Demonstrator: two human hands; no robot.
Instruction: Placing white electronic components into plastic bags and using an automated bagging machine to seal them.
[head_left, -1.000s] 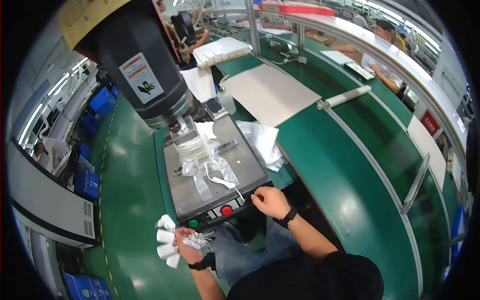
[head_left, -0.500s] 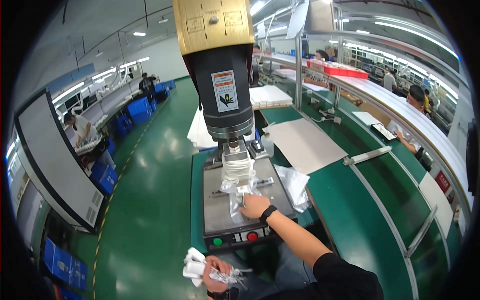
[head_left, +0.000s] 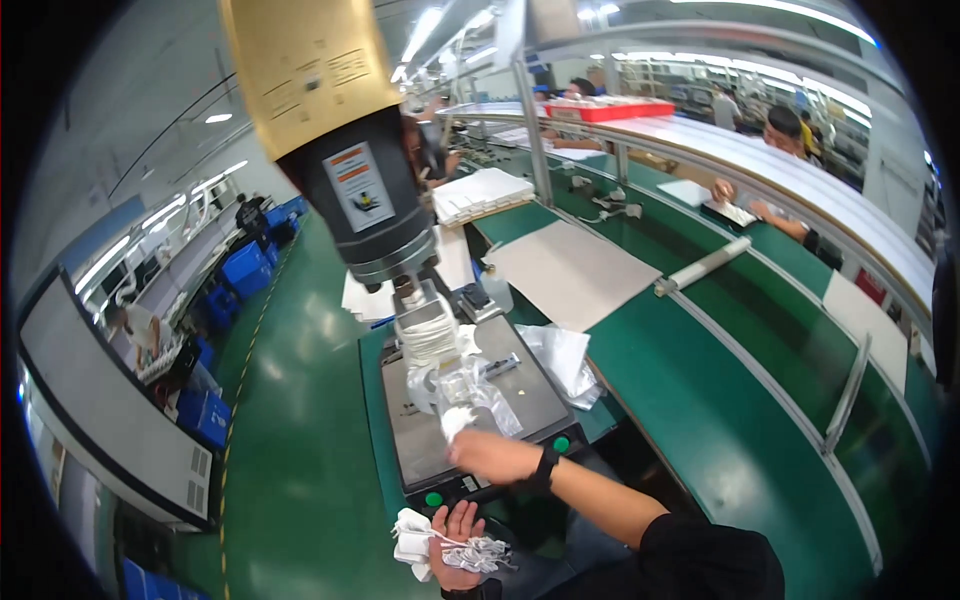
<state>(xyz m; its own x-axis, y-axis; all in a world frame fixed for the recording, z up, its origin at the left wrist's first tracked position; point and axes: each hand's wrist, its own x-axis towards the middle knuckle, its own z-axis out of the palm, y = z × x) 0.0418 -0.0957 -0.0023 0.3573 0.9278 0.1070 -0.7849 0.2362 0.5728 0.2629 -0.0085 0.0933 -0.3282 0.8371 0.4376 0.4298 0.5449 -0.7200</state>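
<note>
My right hand (head_left: 488, 455) reaches over the grey metal plate (head_left: 520, 390) of the press machine and pinches a small white piece (head_left: 455, 420) next to a crumpled clear plastic bag (head_left: 470, 385). A stack of white pieces (head_left: 430, 335) sits under the machine's black head (head_left: 365, 195). My left hand (head_left: 452, 540) is low by my lap, closed on a bundle of white pieces with thin cords (head_left: 440, 547).
Green and red buttons (head_left: 433, 499) line the plate's front edge. Another plastic bag (head_left: 565, 360) lies right of the plate. A green conveyor belt (head_left: 720, 400) with cardboard sheets (head_left: 570, 270) runs to the right. Other people sit at benches beyond.
My right hand moved from the front buttons onto the plate, then drew back toward me with a white piece. My head tilted up, bringing the machine head closer.
</note>
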